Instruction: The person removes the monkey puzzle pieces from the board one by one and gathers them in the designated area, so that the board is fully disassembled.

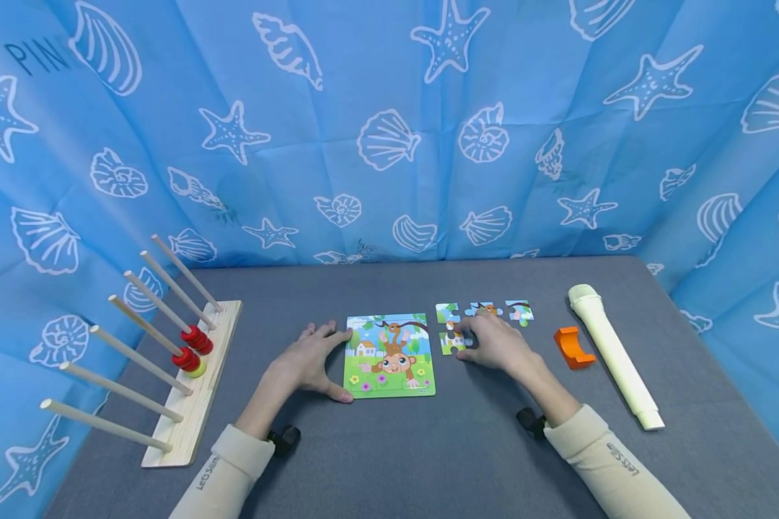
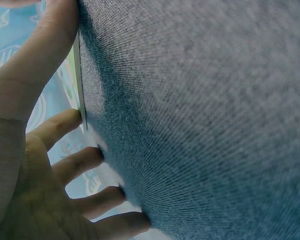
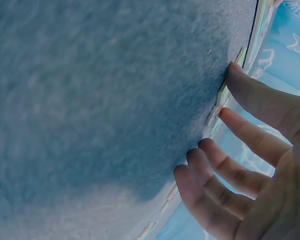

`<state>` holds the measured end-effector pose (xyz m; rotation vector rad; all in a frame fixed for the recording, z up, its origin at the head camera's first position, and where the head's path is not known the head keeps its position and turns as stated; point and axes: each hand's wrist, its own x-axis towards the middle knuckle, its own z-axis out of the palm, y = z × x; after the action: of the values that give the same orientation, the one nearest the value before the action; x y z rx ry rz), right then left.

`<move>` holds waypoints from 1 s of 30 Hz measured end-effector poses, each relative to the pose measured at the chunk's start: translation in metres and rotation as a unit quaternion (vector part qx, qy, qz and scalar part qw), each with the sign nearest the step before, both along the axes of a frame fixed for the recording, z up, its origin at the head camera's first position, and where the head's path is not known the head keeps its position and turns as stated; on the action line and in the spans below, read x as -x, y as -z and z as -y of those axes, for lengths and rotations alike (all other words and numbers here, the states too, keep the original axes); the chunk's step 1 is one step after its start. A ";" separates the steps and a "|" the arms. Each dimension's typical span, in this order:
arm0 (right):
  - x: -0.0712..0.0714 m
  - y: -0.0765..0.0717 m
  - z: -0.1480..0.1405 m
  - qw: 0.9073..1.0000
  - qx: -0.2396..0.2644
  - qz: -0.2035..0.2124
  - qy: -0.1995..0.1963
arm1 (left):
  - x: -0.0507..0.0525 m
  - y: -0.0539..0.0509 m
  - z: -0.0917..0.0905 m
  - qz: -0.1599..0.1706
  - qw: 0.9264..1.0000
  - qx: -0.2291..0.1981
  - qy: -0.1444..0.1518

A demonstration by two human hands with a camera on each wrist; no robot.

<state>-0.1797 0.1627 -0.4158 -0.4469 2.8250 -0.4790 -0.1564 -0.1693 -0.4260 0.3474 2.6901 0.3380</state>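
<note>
A square jigsaw puzzle point(image 1: 396, 364) with a cartoon monkey hanging from a branch lies flat in the middle of the table. My left hand point(image 1: 304, 360) rests at its left side, fingers spread, with the thumb by the lower left corner and the index fingertip by the upper left edge. To the puzzle's right, my right hand point(image 1: 496, 344) pinches a house puzzle piece point(image 1: 451, 343) between thumb and index finger; the palm hides part of the area. In the right wrist view, the right hand's thumb point(image 3: 255, 95) and index tip meet thin piece edges at the tabletop.
More loose puzzle pieces point(image 1: 519, 311) lie behind the right hand. An orange arch block point(image 1: 573, 349) and a pale toy microphone point(image 1: 617, 357) lie at the right. At left stands a wooden peg rack point(image 1: 197, 404) with red and yellow rings. A blue curtain point(image 1: 389, 194) borders the table.
</note>
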 end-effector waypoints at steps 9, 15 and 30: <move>-0.007 -0.002 0.009 0.999 0.024 -0.026 -0.014 | -0.001 -0.001 0.000 0.001 1.000 -0.003 0.001; -0.010 -0.003 0.022 0.999 0.027 -0.028 -0.027 | -0.001 0.000 0.000 0.004 1.000 -0.002 -0.003; -0.019 -0.005 0.056 0.997 0.051 -0.007 -0.050 | -0.001 0.000 0.001 0.000 1.000 -0.012 0.000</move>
<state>-0.1605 0.1068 -0.4107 -0.6093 2.7838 -0.6037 -0.1550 -0.1699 -0.4260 0.3557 2.6877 0.3704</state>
